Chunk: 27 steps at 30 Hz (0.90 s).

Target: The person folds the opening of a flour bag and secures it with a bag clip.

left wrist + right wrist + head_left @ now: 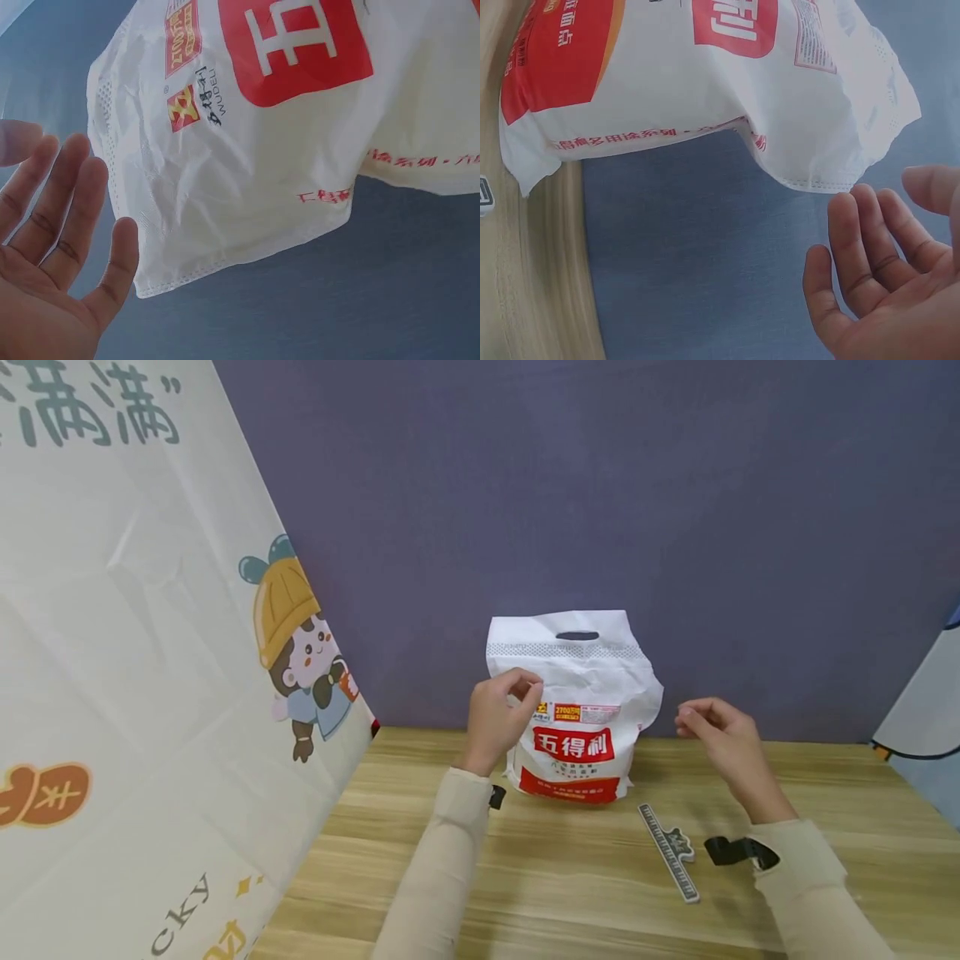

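A white flour bag (588,681) with red printed panels and a handle slot at its top stands upright on the wooden table. In front of its upper left side is my left hand (498,718), fingers loosely bent and holding nothing. The left wrist view shows those fingers (69,202) close to the bag's edge; whether they touch it I cannot tell. To the right of the bag hovers my right hand (723,747), also relaxed and without anything in it. Its fingertips appear near the bag's top corner in the right wrist view. A long grey-and-white clip (670,853) lies on the table between the bag and my right forearm.
The wooden table (555,893) reaches back to a dark blue-grey wall panel (600,485). A white printed sheet (150,635) with cartoon figures stands along the left side. At the far right another pale panel (926,710) edges the table. Black straps circle both wrists.
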{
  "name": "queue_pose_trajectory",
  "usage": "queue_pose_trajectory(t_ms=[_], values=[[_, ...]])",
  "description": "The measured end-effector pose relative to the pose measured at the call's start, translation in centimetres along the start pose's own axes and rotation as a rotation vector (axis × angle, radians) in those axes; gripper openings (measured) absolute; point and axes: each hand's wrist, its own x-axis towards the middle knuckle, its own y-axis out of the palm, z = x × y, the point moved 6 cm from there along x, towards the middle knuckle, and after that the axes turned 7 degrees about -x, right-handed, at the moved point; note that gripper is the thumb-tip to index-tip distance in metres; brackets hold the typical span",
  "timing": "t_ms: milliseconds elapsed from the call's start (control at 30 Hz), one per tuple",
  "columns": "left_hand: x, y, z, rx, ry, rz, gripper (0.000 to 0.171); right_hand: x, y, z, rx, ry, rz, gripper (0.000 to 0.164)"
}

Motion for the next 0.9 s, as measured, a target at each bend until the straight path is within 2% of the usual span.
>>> queue_pose_trajectory(t_ms=[167, 333, 533, 900], values=[[0.9, 0.1, -0.4, 0.075, 0.02, 0.024, 0.011, 0.2, 0.2, 0.3, 0.009, 0.011, 0.003, 0.018], [1.7, 0.6, -1.0, 0.139, 0.011, 0.048, 0.012, 0.3, 0.3, 0.4, -0.001, 0.013, 0.011, 0.017], [2.7, 1.1, -1.7, 0.2, 0.018, 0.053, 0.011, 0.5, 0.4, 0.5, -0.037, 0.033, 0.016, 0.024], [4.0, 2.1, -2.3, 0.283, 0.071, 0.115, 0.013, 1.1, 0.3, 1.2, -0.104, 0.04, 0.018, 0.033]])
